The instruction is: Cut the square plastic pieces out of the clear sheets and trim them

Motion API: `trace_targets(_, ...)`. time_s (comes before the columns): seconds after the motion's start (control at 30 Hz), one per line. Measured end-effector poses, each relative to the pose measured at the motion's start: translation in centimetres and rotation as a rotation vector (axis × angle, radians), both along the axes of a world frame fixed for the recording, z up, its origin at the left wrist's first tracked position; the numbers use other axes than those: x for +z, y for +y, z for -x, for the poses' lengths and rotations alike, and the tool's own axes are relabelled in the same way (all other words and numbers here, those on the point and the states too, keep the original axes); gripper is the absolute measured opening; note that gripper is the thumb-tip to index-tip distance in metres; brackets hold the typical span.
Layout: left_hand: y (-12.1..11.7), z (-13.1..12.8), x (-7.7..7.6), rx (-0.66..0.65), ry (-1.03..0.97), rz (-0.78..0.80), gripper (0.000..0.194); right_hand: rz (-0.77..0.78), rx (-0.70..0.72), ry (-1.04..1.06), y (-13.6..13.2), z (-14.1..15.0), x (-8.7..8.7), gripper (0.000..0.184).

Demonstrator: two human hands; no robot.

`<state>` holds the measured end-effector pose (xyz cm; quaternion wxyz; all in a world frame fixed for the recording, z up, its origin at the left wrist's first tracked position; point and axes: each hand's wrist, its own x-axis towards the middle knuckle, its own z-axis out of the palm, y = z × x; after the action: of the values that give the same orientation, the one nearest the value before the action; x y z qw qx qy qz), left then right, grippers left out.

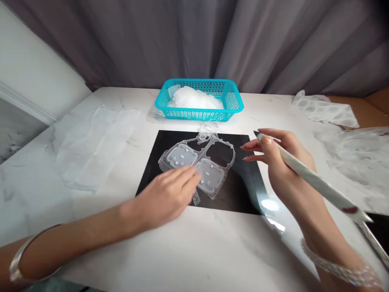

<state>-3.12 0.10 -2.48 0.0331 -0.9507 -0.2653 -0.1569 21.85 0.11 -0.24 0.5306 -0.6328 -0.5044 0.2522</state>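
On a black mat (240, 190) lies a clear, thin plastic piece with two frosted rounded panels (209, 176) and a dark cut-out opening. A bundle of thin white cord (208, 130) sits at its top edge. My left hand (170, 194) rests over the piece's lower edge, fingers stretched out and close together, holding nothing that shows. My right hand (282, 162) is raised above the mat's right side. Between its thumb and hand it holds a long pale tool (316, 180) with a dark pointed tip; its other fingers are extended. The tool's exact kind is unclear.
A turquoise plastic basket (199, 114) with white soft pieces (194, 98) stands behind the mat. Translucent plastic sheets (91, 150) lie at left. More clear film (361, 158) and a white bundle (325, 109) lie at right. A dark device edge (378, 231) shows lower right.
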Motion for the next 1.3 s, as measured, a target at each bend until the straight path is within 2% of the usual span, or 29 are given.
trace_targets(0.07, -2.3, 0.2, -1.0, 0.012, 0.052, -0.055, 0.038, 0.015, 0.062, 0.0, -0.9, 1.1, 0.4, 0.035)
trace_targets(0.17, -3.8, 0.0, -1.7, 0.06, 0.113, -0.116, 0.043, 0.08, 0.254, -0.115, -2.3, 2.0, 0.2, 0.028)
trace_targets(0.27, -3.9, 0.1, -2.0, 0.05, 0.157, -0.156, 0.045, 0.103, 0.433, -0.294, -3.4, 2.3, -0.6, 0.021)
trace_targets(0.37, -4.0, 0.2, -2.2, 0.047, 0.12, -0.187, 0.046, 0.095, 0.565, -0.393, -4.2, 2.4, -1.3, 0.017)
trace_targets(0.57, -4.2, 0.3, -2.6, 0.039, 0.069, -0.228, 0.044, -0.049, 0.725, -0.496, -4.8, 3.3, -1.6, 0.021)
trace_targets(0.83, -4.1, 0.5, -2.6, 0.014, 0.095, -0.189, 0.042, -0.211, 0.732, -0.63, -4.4, 4.6, -2.3, 0.02)
trace_targets(0.93, -4.1, 0.6, -2.8, 0.009, 0.054, -0.179, 0.039, -0.21, 0.742, -0.689, -4.6, 4.7, -2.3, 0.021)
trace_targets(1.1, -4.1, 0.7, -3.0, 0.039, 0.044, -0.148, 0.037, -0.181, 0.79, -0.729, -5.6, 4.1, -1.5, 0.021)
trace_targets(1.3, -4.0, 0.6, -2.7, 0.029, 0.058, -0.134, 0.038, -0.22, 0.763, -0.786, -5.4, 3.7, -1.6, 0.019)
